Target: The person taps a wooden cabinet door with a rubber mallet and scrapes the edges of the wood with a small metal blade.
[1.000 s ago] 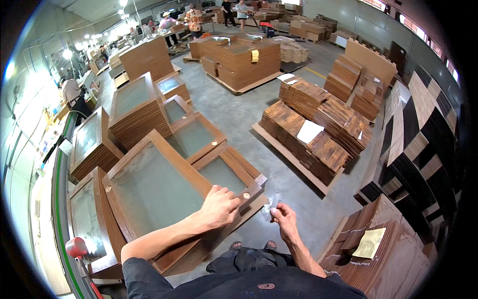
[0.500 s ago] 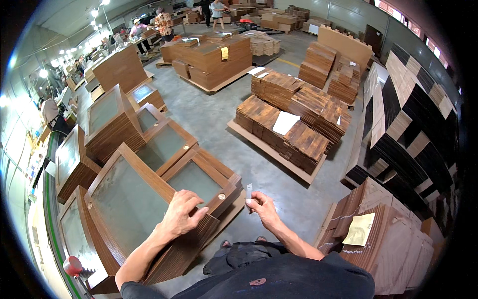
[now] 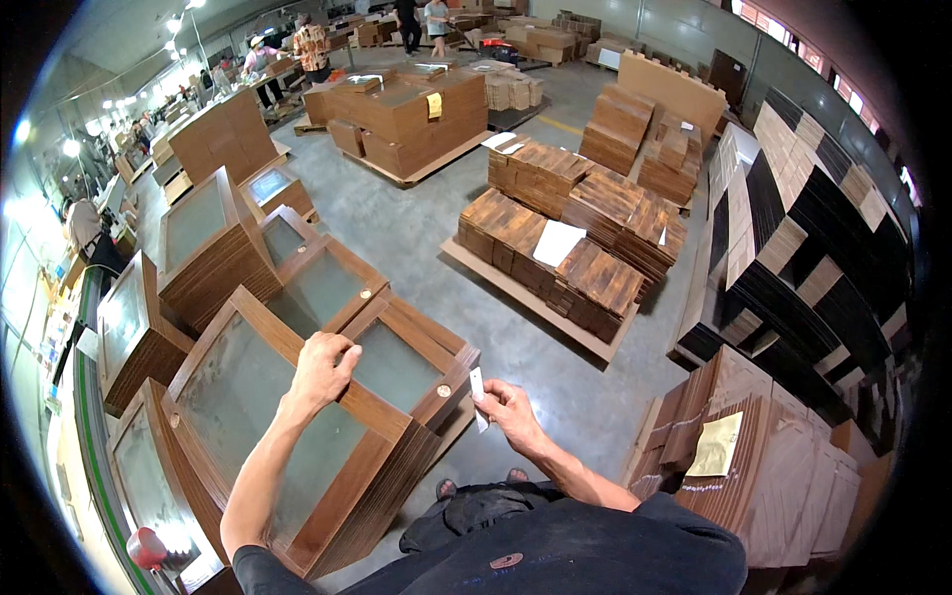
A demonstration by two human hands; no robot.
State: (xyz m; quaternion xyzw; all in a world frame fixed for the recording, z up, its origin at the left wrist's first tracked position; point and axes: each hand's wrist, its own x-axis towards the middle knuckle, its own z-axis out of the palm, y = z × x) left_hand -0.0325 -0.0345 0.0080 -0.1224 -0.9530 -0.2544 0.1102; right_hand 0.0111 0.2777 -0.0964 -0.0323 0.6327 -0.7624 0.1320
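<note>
My left hand [image 3: 319, 377] is over the inner rail of a brown wooden framed door [image 3: 354, 503] with a greyish glass panel, on top of a stack. Its fingers are curled in and the thumb is bent; whatever lies under them is hidden. To the right, just past the corner of a neighbouring stack of smaller framed doors [image 3: 445, 391], my right hand [image 3: 509, 412] pinches a thin, flat, pale strip [image 3: 477, 383] between thumb and fingers. This strip stands roughly upright, with part of it showing below the fingers.
Ahead, a pallet [image 3: 535, 302] bears stacked dark wood panels [image 3: 511, 220]. Black and light boards [image 3: 783, 223] lean at right, above brown panels with a yellow paper [image 3: 712, 444]. More glass doors [image 3: 151, 461] stand at far left, near a red round-headed object [image 3: 146, 547]. People work farther back.
My left hand has moved left and away from me, from the door's corner to along its rail, and its fingers have curled in. My right hand, still holding the strip, has shifted slightly left.
</note>
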